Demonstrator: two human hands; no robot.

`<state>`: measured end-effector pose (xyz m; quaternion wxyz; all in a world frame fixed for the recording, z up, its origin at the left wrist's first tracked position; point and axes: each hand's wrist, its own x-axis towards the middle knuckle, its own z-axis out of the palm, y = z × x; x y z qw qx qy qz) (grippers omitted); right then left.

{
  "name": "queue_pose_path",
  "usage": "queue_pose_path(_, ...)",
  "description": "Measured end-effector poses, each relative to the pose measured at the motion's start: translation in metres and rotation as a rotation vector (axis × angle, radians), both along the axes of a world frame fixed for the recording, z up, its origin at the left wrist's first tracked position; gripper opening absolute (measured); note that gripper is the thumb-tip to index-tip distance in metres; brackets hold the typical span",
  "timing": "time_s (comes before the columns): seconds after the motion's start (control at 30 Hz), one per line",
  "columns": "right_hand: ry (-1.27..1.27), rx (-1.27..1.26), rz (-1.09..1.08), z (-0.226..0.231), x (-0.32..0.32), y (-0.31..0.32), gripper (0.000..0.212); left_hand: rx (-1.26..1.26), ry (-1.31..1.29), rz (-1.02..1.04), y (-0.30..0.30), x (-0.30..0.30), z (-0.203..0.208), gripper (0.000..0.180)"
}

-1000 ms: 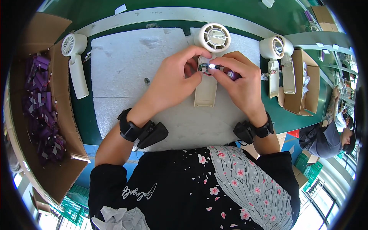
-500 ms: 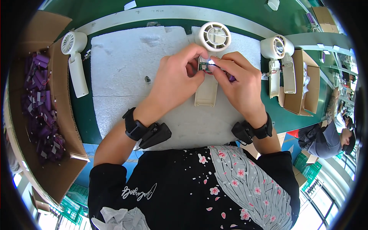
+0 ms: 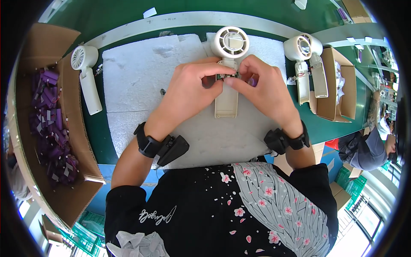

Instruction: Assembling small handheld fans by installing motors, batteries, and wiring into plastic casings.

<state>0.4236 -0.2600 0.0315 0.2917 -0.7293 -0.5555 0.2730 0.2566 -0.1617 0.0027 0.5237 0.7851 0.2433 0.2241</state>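
Note:
A cream handheld fan (image 3: 226, 103) lies on the foam pad with its round head away from me and its handle shell open. My left hand (image 3: 190, 83) pinches at the left edge of the handle, thumb and forefinger at a small green circuit board (image 3: 227, 76) inside. From the other side, my right hand (image 3: 269, 85) has its thumb on the board, with its fingers curled. Partly hidden under those fingers is a purple battery cell (image 3: 253, 80). The fingers cover most of the board and any wires.
At the left stands a cardboard box (image 3: 81, 141) of purple battery cells (image 3: 51, 124). Beside it lies another fan (image 3: 89, 88). Two opened fans (image 3: 302, 81) and a smaller box (image 3: 336, 81) are at the right. A person (image 3: 364, 150) sits at far right.
My right thumb and forefinger have spread apart, the thumb now over the board. The white glint at the board no longer shows. The handle appears slightly further left, with the view shifted.

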Motion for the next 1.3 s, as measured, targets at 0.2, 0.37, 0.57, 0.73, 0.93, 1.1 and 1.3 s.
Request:
queue_pose_path(0.2,0.56,-0.263,0.309,0.005,0.027,-0.015,0.035,-0.025,-0.086,0.028,0.0,0.001,-0.006,0.029)
queue_pose_path(0.37,0.793,-0.347,0.165,0.007,0.036,-0.015,0.044,-0.025,-0.11,0.084,-0.001,0.001,-0.01,0.03)
queue_pose_path(0.57,1.162,-0.328,0.2,0.012,0.036,-0.023,0.075,0.033,-0.119,0.138,0.003,0.002,-0.012,0.032)
queue_pose_path(0.73,1.076,-0.407,0.265,0.017,0.045,-0.019,0.093,0.057,-0.069,0.067,0.007,-0.001,-0.003,0.03)
queue_pose_path(0.93,0.839,-0.246,0.276,0.012,0.044,-0.016,0.091,0.208,-0.033,0.037,0.008,-0.001,-0.001,0.028)
queue_pose_path(1.1,0.753,-0.234,0.25,0.01,0.029,-0.019,0.084,0.312,-0.061,0.039,0.006,0.001,-0.001,0.027)
queue_pose_path(1.3,0.303,-0.108,0.263,0.009,0.001,-0.021,0.081,0.323,-0.045,0.009,0.01,-0.002,0.001,0.026)
